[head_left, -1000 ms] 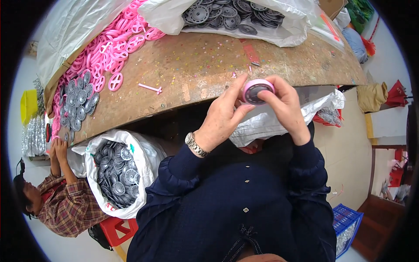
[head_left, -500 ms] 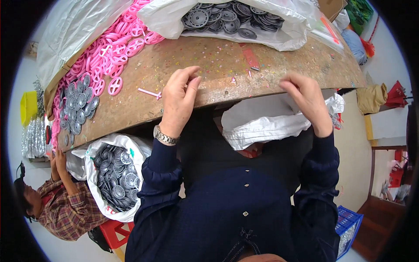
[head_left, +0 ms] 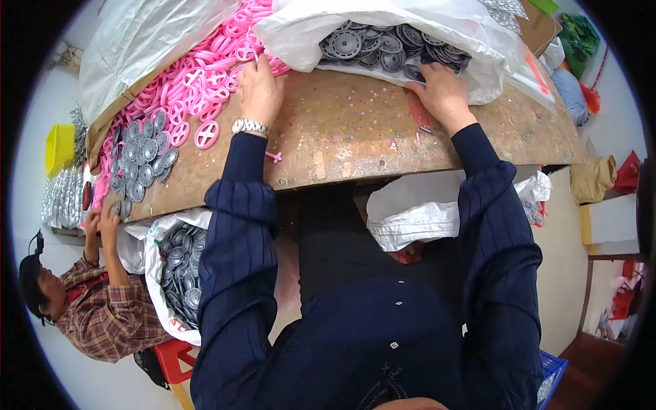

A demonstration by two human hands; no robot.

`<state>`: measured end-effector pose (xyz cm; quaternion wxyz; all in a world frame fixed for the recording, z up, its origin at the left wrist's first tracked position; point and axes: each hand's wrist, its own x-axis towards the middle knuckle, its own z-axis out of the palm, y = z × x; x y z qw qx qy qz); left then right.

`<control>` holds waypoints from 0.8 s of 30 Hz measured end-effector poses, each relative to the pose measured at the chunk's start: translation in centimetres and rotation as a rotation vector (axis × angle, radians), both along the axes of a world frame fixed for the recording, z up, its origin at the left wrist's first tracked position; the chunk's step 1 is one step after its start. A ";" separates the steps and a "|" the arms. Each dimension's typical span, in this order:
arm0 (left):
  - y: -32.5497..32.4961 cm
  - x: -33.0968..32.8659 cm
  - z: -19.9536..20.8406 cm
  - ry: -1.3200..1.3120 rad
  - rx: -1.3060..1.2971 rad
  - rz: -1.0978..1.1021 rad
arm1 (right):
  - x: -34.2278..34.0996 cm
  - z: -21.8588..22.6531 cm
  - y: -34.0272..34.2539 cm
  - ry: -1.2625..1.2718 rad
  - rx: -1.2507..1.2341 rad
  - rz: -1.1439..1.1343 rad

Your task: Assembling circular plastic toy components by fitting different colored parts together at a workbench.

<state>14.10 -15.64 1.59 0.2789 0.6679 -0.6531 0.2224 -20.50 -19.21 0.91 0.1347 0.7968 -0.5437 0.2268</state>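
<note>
- At far side of tabletop (head_left: 369,126), L hand (head_left: 261,96) is at edge of heap of pink spoked rings (head_left: 220,63); fingers part-bent, tips on or just above rings; can't tell if one's gripped.
- R hand (head_left: 444,96) at mouth of white sack (head_left: 294,41) on tabletop, tips by the grey discs (head_left: 344,44) inside; thumb spread from fingers, approx. half open; can't tell if a disc's held.
- Loose ring (head_left: 206,134) lies just beside heap; pink peg (head_left: 275,157) next to L sleeve, partly hidden.
- More grey discs, a cluster (head_left: 142,153), on tabletop nr. heap's L end.
- Floor-side sack (head_left: 158,287), L of person, also full of discs, partly behind L sleeve.
- White bag (head_left: 413,229) below table edge, btwn forearms.
- Co-worker (head_left: 116,321), plaid shirt, far L, both hands at table edge.
</note>
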 end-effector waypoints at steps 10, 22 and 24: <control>-2.0 2.0 -1.0 0.259 0.145 -0.073 | -0.2 -0.2 1.0 -0.244 -0.008 0.089; -1.0 1.7 -1.0 -0.027 0.231 0.058 | 1.6 1.6 7.0 -0.882 0.378 0.230; -1.4 2.5 -1.5 0.011 0.267 0.066 | 1.6 1.8 8.3 -0.921 0.470 0.263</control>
